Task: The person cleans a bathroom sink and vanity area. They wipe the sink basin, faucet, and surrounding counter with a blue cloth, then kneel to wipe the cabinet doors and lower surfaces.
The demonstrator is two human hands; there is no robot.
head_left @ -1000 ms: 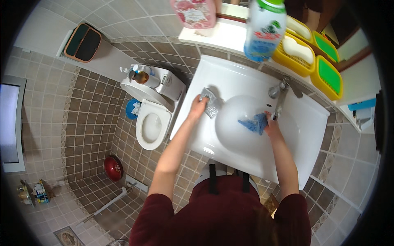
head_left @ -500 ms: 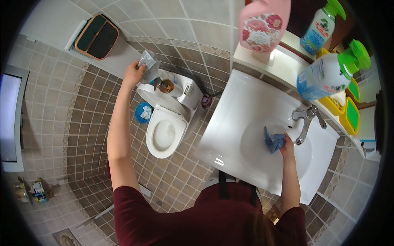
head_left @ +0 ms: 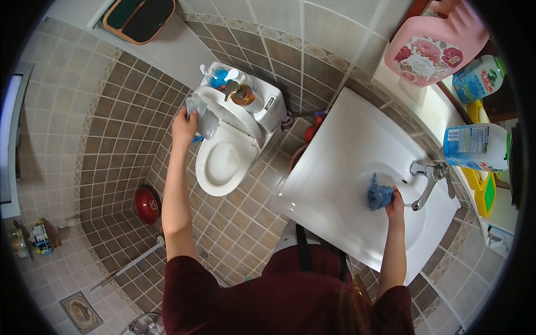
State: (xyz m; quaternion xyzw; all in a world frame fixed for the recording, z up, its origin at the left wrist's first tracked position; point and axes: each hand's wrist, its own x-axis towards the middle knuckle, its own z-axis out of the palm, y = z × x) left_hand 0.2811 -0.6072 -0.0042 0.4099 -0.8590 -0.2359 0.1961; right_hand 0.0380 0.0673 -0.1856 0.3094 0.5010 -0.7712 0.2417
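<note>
My left hand (head_left: pixel 184 128) is stretched out toward the toilet, its fingers closed on a crumpled, see-through plastic wrapper (head_left: pixel 207 121). The wrapper hangs beside the raised toilet lid. Below and behind that hand, a blue waste bin (head_left: pixel 198 139) shows only as a sliver of rim. Over the basin of the white sink (head_left: pixel 329 156), my right hand (head_left: pixel 396 205) grips a bunched blue cloth (head_left: pixel 381 196). The cloth is a little to the left of the chrome tap (head_left: pixel 429 181). Part of my right fingers is hidden by the cloth.
The toilet (head_left: pixel 223 159) has its lid up; a brown pump bottle (head_left: pixel 244 96) and other bottles stand on its tank. A pink jug (head_left: pixel 427 53) and pump bottles (head_left: pixel 477 142) line the shelf above the sink. A red basin (head_left: pixel 147 205) leans by the left wall.
My left hand has come down with the plastic wrapper, from beside the tank to over the blue bin, hiding most of it. My right hand keeps the cloth in the sink. The view has shifted.
</note>
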